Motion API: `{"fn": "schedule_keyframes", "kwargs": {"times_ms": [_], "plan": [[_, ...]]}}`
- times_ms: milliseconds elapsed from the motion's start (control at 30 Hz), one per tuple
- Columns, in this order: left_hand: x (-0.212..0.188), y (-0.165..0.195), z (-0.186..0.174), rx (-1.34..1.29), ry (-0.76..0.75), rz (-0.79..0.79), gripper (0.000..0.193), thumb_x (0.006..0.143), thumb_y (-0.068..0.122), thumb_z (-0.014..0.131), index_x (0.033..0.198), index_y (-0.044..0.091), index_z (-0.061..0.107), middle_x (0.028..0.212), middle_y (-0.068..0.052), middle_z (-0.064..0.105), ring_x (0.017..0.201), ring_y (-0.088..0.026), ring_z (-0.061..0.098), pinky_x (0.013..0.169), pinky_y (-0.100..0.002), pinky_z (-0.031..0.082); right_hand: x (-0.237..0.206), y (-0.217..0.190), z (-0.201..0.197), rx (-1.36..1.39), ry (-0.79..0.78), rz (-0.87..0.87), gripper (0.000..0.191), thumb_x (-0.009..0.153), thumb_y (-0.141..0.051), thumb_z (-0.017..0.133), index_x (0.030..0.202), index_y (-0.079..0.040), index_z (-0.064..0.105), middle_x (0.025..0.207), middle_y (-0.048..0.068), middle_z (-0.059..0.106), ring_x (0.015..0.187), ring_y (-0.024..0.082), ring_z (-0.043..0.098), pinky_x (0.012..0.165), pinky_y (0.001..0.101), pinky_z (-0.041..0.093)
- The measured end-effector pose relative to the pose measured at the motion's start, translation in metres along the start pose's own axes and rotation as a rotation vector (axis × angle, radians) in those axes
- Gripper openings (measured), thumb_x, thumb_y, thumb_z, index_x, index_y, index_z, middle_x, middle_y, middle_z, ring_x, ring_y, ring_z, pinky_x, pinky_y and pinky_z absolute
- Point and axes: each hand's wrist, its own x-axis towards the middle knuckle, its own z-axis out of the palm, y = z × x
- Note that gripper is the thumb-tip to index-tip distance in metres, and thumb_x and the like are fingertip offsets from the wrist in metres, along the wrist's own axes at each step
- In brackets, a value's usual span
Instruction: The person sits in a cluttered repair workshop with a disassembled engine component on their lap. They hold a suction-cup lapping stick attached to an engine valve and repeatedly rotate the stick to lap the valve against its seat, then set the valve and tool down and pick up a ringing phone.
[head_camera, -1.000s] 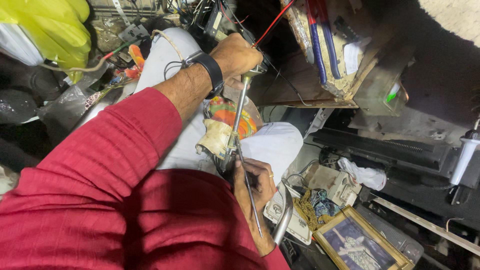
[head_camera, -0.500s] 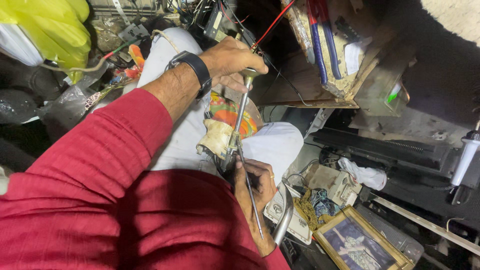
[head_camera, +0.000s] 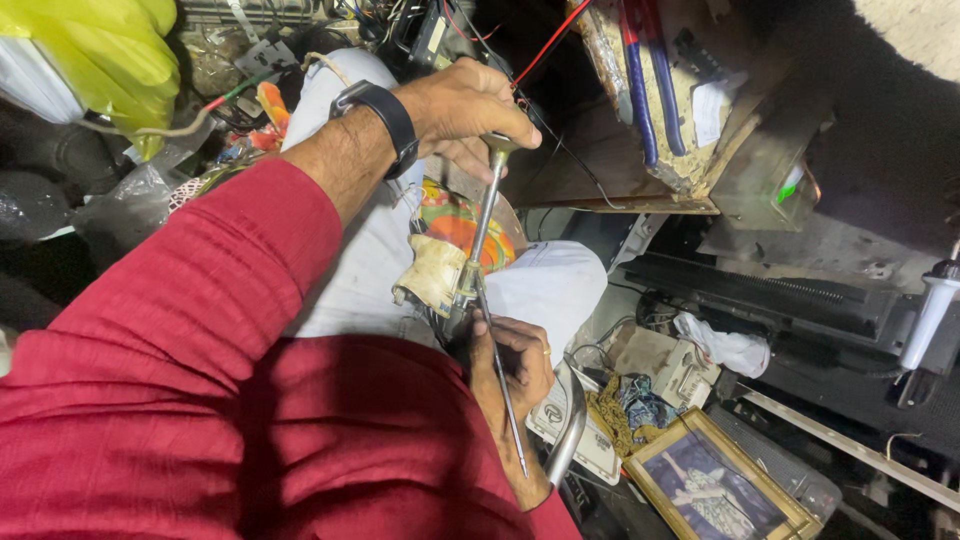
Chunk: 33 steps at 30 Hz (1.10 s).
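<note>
While the person sits with legs in pale trousers, the left hand (head_camera: 465, 105), upper centre of the frame, closes its fingers over the top end of a long metal rod tool (head_camera: 480, 225) and holds it nearly upright. Lower centre, the right hand (head_camera: 515, 360) curls around the tool's lower part and a thin metal rod (head_camera: 505, 400), beside a cloth-wrapped part (head_camera: 435, 270) on the lap. A black wristwatch (head_camera: 385, 110) circles the left wrist. A framed picture (head_camera: 715, 480) lies at lower right.
</note>
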Motion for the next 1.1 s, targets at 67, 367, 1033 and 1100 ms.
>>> {"fn": "schedule_keyframes", "kwargs": {"times_ms": [67,367,1033,1100], "plan": [[0.003,0.001,0.000,-0.003,-0.004,-0.018,0.043,0.075,0.023,0.083,0.104,-0.002,0.063,0.091,-0.014,0.071,0.078,-0.028,0.079,0.067,-0.040,0.070,-0.001,0.000,0.001,0.029,0.002,0.026,0.020,0.088,0.002,0.080,0.087,-0.002,0.060,0.094,0.015,0.073,0.087,0.020,0.074,0.075,0.0294,0.059],[0.014,0.003,-0.008,-0.028,-0.057,-0.073,0.043,0.077,0.026,0.086,0.101,-0.004,0.068,0.097,-0.019,0.075,0.083,-0.028,0.080,0.070,-0.040,0.071,-0.004,0.003,0.000,0.069,0.008,0.025,0.019,0.090,0.003,0.078,0.088,-0.002,0.060,0.096,0.015,0.072,0.089,0.020,0.075,0.078,0.0297,0.061],[0.010,0.024,0.014,0.886,0.304,0.087,0.041,0.076,0.039,0.085,0.078,-0.001,0.074,0.073,-0.016,0.073,0.064,-0.025,0.072,0.061,-0.036,0.058,-0.002,-0.005,0.000,0.097,-0.045,0.047,0.019,0.090,0.003,0.078,0.088,-0.002,0.059,0.097,0.015,0.072,0.090,0.021,0.073,0.077,0.0294,0.059],[0.010,0.027,0.011,0.884,0.255,0.060,0.045,0.077,0.039,0.087,0.081,-0.003,0.075,0.079,-0.019,0.074,0.070,-0.026,0.074,0.065,-0.036,0.058,-0.001,-0.005,0.000,0.131,-0.038,0.065,0.019,0.090,0.002,0.077,0.089,-0.002,0.059,0.097,0.015,0.071,0.090,0.021,0.074,0.078,0.0296,0.059]]}}
